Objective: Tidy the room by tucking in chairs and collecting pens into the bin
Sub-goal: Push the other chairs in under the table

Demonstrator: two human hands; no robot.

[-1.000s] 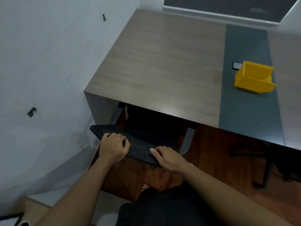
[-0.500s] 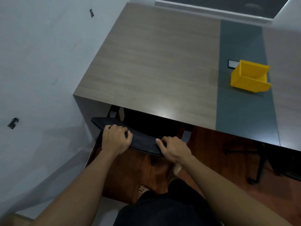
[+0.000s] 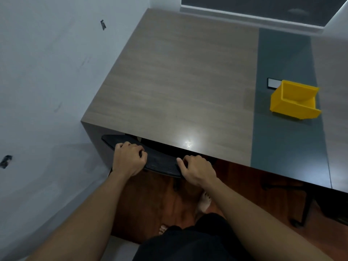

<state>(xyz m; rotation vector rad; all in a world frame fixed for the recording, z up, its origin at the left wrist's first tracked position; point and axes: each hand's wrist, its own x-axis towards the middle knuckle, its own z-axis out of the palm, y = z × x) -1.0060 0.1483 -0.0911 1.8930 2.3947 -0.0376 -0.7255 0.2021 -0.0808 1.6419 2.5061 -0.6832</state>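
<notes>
chair [image 3: 160, 162] pushed further under the table [image 3: 178, 81] — seat now hidden.

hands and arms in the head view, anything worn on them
Nothing is worn. The left hand and right hand are bare, with no gloves, rings or watch showing. Both forearms are bare right down to the bottom edge of the picture, with no sleeve in view. Dark clothing shows only lower down, on the body.

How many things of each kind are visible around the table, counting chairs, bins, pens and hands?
Chairs: 2, the black chair gripped at the table, and a second chair partly visible under the right side
Bins: 1, the yellow bin
Pens: 0 visible
Hands: 2, the left hand and the right hand
Total: 5
</notes>
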